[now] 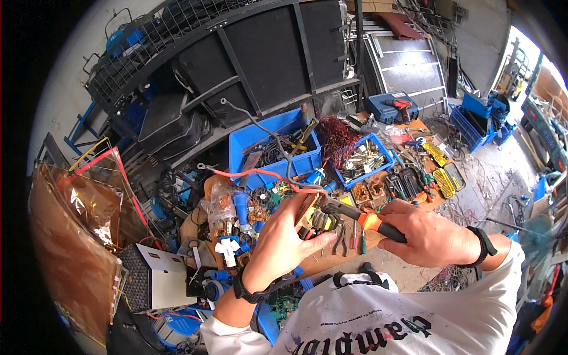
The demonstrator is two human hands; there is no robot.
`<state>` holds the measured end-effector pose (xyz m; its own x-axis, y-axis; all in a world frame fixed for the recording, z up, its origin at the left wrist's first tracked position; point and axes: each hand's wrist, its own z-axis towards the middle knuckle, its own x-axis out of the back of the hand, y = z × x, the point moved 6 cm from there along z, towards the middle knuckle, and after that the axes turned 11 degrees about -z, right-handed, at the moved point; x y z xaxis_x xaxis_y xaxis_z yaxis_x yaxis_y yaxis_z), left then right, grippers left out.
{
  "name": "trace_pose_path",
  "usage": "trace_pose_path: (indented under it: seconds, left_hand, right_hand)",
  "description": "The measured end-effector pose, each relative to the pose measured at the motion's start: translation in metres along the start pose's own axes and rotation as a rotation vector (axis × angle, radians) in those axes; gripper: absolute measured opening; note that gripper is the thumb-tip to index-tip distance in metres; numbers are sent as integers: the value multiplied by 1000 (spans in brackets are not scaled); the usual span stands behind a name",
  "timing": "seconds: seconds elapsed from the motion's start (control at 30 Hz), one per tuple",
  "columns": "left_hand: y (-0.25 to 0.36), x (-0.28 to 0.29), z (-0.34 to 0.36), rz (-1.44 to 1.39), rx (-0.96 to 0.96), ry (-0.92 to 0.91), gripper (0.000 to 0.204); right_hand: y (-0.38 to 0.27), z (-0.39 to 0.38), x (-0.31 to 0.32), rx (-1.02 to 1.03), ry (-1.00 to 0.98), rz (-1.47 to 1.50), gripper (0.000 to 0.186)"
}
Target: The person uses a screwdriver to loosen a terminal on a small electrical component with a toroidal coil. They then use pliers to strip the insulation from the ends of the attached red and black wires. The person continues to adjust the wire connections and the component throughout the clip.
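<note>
My left hand (pixel 280 242) is closed around a brownish flat piece and the yellow-and-black head of a hand tool (pixel 323 220), where cables converge; their exact joint is hard to make out. My right hand (pixel 423 234) grips a black-and-orange handle (pixel 373 222) of the tool, which extends toward my left hand. A red cable (pixel 248 173) and a dark grey cable (pixel 260 125), both with ring lugs on their far ends, rise from that spot over a blue crate. Pliers (pixel 341 241) lie on the bench below the tool.
The cluttered wooden bench holds a blue crate (pixel 242 157), a blue tray of metal parts (pixel 364 160), hand tools (pixel 405 183), a yellow bit set (pixel 444 182) and a drill on its case (pixel 381 106). Brown sheets (pixel 74 248) stand at left; a black rack (pixel 275 53) stands behind.
</note>
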<state>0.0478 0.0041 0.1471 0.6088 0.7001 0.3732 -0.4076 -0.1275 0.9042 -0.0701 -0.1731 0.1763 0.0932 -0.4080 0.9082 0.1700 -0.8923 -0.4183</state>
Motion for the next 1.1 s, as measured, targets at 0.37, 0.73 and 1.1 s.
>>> trace_pose_path:
  seconds: [0.37, 0.73, 1.1]
  left_hand:
    - [-2, 4, -1, 84, -16, 52, 67]
    - [-5, 8, -1, 95, -45, 105, 66]
    - [-2, 8, 1, 112, -63, 126, 63]
  right_hand:
    - [-7, 10, -3, -10, -78, -139, 49]
    - [7, 18, -16, -112, -114, 41, 49]
    - [9, 20, -20, -57, -112, 40, 49]
